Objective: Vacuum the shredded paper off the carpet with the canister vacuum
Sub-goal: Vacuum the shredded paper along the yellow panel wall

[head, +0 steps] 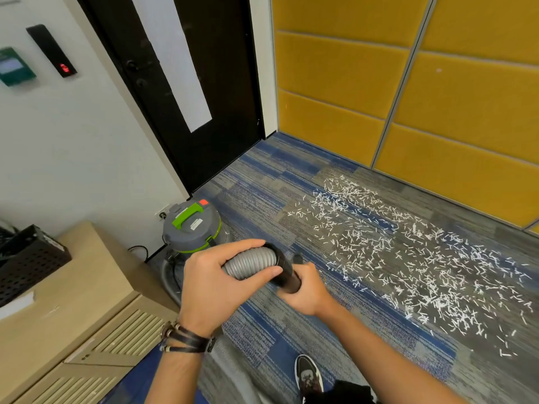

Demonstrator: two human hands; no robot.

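Observation:
A grey canister vacuum (192, 225) with a green handle stands on the carpet by the wall, left of centre. My left hand (217, 287) grips its ribbed grey hose (250, 262) near the black cuff. My right hand (306, 290) holds the black tube end (287, 277) that joins the hose. White shredded paper (408, 258) lies scattered over the blue and grey carpet (262, 193) to the right, between my hands and the yellow wall.
A light wooden cabinet (73, 301) with a black perforated box (26, 258) on it stands at the left. A black door (186, 91) is ahead, yellow padded wall panels (437, 97) at the right. My shoe (309, 374) is at the bottom.

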